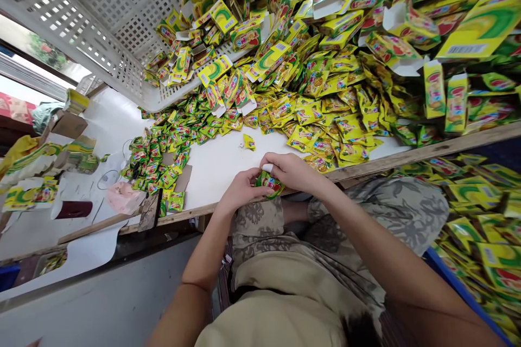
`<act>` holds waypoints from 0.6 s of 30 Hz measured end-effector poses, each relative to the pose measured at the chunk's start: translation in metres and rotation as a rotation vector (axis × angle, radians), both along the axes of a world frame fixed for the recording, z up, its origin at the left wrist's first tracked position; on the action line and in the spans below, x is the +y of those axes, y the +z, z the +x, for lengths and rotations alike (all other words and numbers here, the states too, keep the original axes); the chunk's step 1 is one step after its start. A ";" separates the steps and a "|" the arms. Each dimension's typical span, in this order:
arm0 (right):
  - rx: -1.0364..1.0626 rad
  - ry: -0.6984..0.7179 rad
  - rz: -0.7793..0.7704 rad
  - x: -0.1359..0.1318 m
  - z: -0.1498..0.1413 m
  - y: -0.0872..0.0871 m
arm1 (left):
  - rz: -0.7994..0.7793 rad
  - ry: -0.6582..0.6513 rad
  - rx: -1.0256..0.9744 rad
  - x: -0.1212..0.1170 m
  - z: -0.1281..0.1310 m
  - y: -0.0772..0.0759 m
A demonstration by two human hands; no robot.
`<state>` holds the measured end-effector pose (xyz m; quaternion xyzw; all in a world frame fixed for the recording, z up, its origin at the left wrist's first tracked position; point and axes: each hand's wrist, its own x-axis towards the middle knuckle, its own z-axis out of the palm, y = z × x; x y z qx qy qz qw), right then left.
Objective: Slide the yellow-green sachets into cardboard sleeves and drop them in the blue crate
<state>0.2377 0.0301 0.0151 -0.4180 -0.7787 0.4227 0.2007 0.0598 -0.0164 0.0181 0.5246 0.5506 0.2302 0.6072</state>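
Observation:
At the table's front edge both hands meet around a small green candy packet (271, 183) with red and yellow print. My left hand (243, 190) is closed on its left side, the thumb lying across the front. From above and the right, my right hand (292, 171) grips the top of the packet. Something white (267, 168) shows at a right fingertip; whether it is a finger wrap or part of the packet, I cannot tell. A single yellow packet (249, 142) lies on the white tabletop (215, 160) just beyond the hands.
A heap of yellow packets (321, 119) and open small boxes (399, 49) covers the back and right. Green packets (158, 157) are piled at left. A tipped white basket (109, 38) spills boxes. A blue bin (464, 293) of flat cartons stands low right. A dark cup (75, 209) lies left.

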 end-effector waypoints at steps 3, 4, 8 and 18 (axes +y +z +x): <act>0.055 -0.054 -0.031 -0.008 -0.003 -0.004 | -0.011 0.031 -0.039 0.000 0.002 -0.001; 0.081 -0.077 -0.039 -0.010 -0.003 -0.006 | -0.013 0.039 -0.051 0.000 0.003 -0.002; 0.160 -0.127 -0.072 -0.013 -0.004 -0.013 | -0.017 0.071 -0.113 -0.001 0.007 -0.004; -0.025 -0.101 -0.115 -0.010 -0.002 -0.014 | 0.011 0.184 -0.030 0.001 0.011 -0.005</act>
